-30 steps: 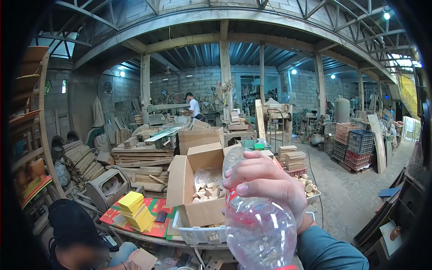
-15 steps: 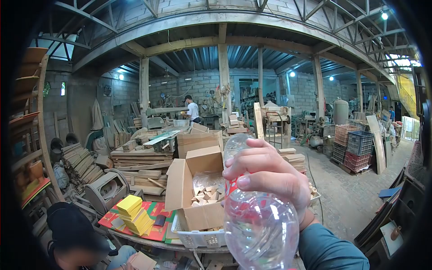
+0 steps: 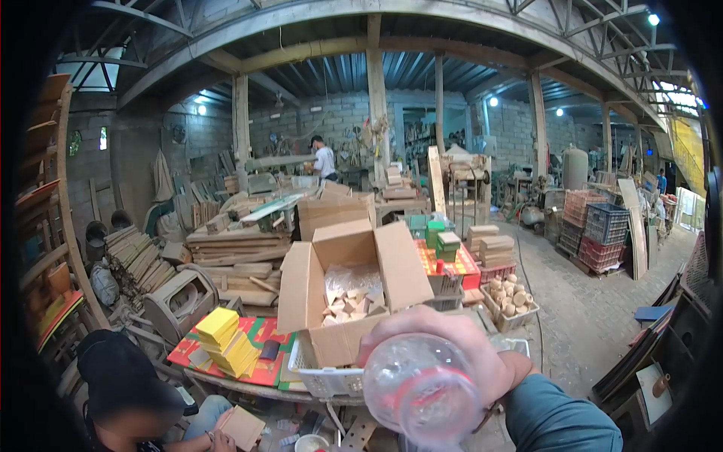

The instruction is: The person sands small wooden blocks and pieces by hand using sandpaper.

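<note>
My right hand (image 3: 482,350) is wrapped round a clear plastic bottle (image 3: 407,369) with a red band. The bottle is tilted, one rounded end facing me, and it is blurred. Behind it stands an open cardboard box (image 3: 301,290) holding small wooden blocks (image 3: 350,307) and clear plastic wrap. The box sits in a white plastic basket (image 3: 320,380) on the bench. My left hand is out of view.
Yellow blocks (image 3: 226,343) are stacked on a red board at left. A seated co-worker (image 3: 124,384) holds a wooden piece (image 3: 242,429) low left. Behind are a crate of round wooden pieces (image 3: 512,295), green blocks (image 3: 446,246) and stacked plastic crates (image 3: 602,226).
My right hand has lowered with the bottle, which has tipped from upright to end-on. The box's right flap and the green blocks now show. The seated co-worker's hands have come into view.
</note>
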Demonstrator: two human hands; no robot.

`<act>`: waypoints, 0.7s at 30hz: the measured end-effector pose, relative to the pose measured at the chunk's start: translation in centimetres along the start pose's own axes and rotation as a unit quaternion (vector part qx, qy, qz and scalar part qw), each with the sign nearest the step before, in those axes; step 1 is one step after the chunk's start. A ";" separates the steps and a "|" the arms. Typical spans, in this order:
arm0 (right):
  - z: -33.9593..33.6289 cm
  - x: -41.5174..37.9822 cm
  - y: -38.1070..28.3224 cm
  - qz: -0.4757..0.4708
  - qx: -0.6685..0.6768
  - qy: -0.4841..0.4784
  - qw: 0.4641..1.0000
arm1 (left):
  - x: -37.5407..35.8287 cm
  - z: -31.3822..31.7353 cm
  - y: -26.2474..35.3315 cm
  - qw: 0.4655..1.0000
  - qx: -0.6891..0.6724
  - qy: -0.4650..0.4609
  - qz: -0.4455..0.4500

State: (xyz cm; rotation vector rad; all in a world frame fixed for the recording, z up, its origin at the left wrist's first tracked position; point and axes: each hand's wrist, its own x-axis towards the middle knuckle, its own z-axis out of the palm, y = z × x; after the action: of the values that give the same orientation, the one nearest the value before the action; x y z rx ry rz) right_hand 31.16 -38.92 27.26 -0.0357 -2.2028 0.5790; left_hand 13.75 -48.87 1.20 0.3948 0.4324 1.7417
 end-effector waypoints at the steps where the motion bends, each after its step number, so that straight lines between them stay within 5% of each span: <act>1: 0.7 -0.6 1.4 0.023 0.001 -0.018 1.000 | -0.1 0.0 0.2 0.998 0.026 0.000 0.052; 5: 6.2 -5.2 7.2 0.127 0.109 -0.170 0.971 | -1.5 0.9 1.0 0.960 0.141 0.024 0.242; 8: 11.1 -10.5 10.3 0.206 0.181 -0.230 0.934 | -3.2 1.6 1.6 0.919 0.320 0.050 0.226; 10: 13.1 -12.9 11.1 0.228 0.203 -0.229 0.924 | -2.0 2.5 1.2 0.864 0.391 0.105 0.299; 14: 14.4 -14.2 11.0 0.256 0.213 -0.236 0.913 | -4.0 0.4 1.9 0.895 0.378 0.124 0.200; 21: 15.4 -15.7 10.9 0.279 0.131 -0.274 0.911 | -4.7 -0.7 2.0 0.894 0.382 0.171 0.157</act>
State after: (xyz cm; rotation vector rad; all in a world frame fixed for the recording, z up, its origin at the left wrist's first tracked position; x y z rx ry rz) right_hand 28.09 -38.69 2.97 -0.4204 -2.6359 1.3348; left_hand 12.66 -53.89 1.44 0.7476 1.3939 1.9039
